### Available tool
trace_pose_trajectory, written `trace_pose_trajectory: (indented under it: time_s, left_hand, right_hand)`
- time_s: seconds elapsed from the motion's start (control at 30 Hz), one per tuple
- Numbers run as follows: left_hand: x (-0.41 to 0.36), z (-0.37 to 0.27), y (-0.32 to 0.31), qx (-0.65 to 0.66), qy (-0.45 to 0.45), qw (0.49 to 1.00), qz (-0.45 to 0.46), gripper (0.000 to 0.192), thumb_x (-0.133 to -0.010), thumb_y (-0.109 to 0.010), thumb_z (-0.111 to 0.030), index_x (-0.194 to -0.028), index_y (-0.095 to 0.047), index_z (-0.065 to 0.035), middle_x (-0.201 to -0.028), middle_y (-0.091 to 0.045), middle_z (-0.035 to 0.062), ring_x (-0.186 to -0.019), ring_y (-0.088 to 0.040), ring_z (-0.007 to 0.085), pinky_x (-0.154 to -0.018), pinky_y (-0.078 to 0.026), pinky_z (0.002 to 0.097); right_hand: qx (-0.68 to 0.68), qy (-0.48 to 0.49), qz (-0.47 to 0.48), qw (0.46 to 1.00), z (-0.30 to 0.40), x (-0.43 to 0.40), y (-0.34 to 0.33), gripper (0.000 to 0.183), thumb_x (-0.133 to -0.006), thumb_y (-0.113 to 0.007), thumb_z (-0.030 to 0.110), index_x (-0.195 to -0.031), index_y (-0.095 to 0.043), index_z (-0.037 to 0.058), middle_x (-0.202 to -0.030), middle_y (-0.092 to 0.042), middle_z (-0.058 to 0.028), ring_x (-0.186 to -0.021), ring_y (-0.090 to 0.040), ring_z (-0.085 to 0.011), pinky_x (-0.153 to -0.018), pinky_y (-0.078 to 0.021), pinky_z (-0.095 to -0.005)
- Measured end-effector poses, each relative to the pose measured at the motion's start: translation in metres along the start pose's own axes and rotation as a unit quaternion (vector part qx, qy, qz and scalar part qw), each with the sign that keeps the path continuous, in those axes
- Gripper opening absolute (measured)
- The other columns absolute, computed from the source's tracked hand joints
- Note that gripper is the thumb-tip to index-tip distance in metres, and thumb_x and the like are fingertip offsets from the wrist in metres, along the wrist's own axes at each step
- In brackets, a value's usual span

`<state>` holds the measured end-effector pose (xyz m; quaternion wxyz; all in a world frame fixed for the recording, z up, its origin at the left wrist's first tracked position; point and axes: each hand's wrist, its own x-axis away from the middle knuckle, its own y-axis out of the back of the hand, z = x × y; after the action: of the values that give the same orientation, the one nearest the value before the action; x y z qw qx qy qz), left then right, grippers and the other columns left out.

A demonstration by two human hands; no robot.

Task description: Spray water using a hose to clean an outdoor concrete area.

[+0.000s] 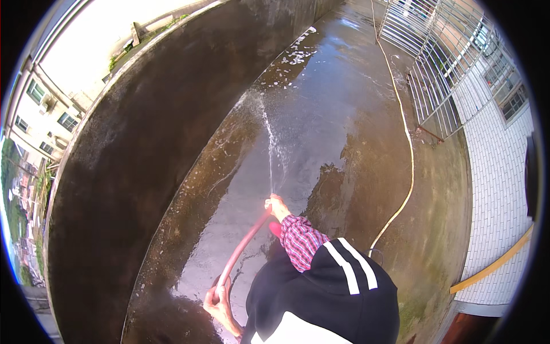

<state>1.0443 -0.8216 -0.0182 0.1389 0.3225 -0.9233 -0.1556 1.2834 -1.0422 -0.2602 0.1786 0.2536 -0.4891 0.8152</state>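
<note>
A pinkish-red hose runs between my two hands. Around its outlet end my right hand is closed, the arm stretched forward in a plaid sleeve. From there a water jet fans out ahead and strikes near the foot of the dark wall. My left hand grips the hose lower down, close to my body, where the hose bends back behind the fingers. Beneath lies a wet concrete floor with a reflective film of water. White foam lies along the wall's base farther off.
A tall dark concrete wall curves along the left. On the right a thin yellowish hose crosses the floor. Metal bar fencing stands beyond it, beside a white brick wall with a yellow pole against it.
</note>
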Motion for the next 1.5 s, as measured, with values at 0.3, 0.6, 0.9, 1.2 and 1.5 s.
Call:
trace_pose_trajectory:
  time_s: [0.3,0.6,0.9,1.2,1.5]
  left_hand:
    - [-0.022,-0.003,-0.036,-0.03,-0.06,0.985,0.161,0.015,-0.069,-0.062,-0.008,-0.077,-0.058,0.004,-0.063,-0.054,0.0051,-0.055,-0.048,0.0091,-0.051,-0.037,0.0216]
    - [-0.016,-0.001,-0.045,0.021,0.004,0.977,0.213,0.014,-0.068,-0.063,-0.006,-0.078,-0.06,0.0038,-0.064,-0.054,0.0036,-0.058,-0.048,0.0086,-0.054,-0.038,0.0217]
    - [-0.026,-0.015,-0.054,0.014,-0.008,0.98,0.197,0.014,-0.068,-0.063,-0.005,-0.078,-0.06,0.0045,-0.061,-0.054,0.0046,-0.057,-0.05,0.0095,-0.053,-0.039,0.022]
    - [-0.025,-0.012,-0.059,0.008,0.016,0.969,0.248,0.018,-0.068,-0.065,-0.009,-0.081,-0.061,0.0028,-0.064,-0.056,0.0041,-0.059,-0.051,0.0085,-0.053,-0.038,0.0212]
    - [-0.02,-0.028,-0.061,0.036,0.025,0.97,0.241,0.018,-0.07,-0.063,-0.008,-0.082,-0.059,0.005,-0.063,-0.057,0.0041,-0.057,-0.051,0.0077,-0.053,-0.039,0.0201]
  right_hand:
    - [0.064,0.054,-0.039,0.996,0.092,-0.006,0.033,0.015,-0.086,-0.037,0.019,-0.072,-0.036,0.0135,-0.051,-0.027,0.0035,-0.038,-0.028,-0.0091,-0.036,-0.0246,-0.0229]
    - [0.189,0.025,0.041,0.981,0.115,-0.013,0.033,0.012,-0.084,-0.04,0.019,-0.076,-0.038,0.0098,-0.049,-0.033,0.0026,-0.036,-0.032,-0.0086,-0.034,-0.0259,-0.023]
    - [0.078,0.072,-0.099,0.989,0.126,-0.011,0.044,0.014,-0.084,-0.041,0.02,-0.074,-0.034,0.0125,-0.045,-0.029,0.0018,-0.031,-0.029,-0.011,-0.031,-0.0241,-0.0252]
    - [0.095,0.1,-0.148,0.979,0.153,0.001,0.041,0.011,-0.085,-0.039,0.023,-0.085,-0.036,0.0131,-0.045,-0.029,0.0013,-0.032,-0.03,-0.0103,-0.03,-0.0249,-0.0239]
    - [0.105,0.058,-0.159,0.98,0.152,-0.006,0.042,0.01,-0.085,-0.038,0.022,-0.084,-0.037,0.0122,-0.044,-0.032,0.0004,-0.03,-0.031,-0.0114,-0.028,-0.0232,-0.0256]
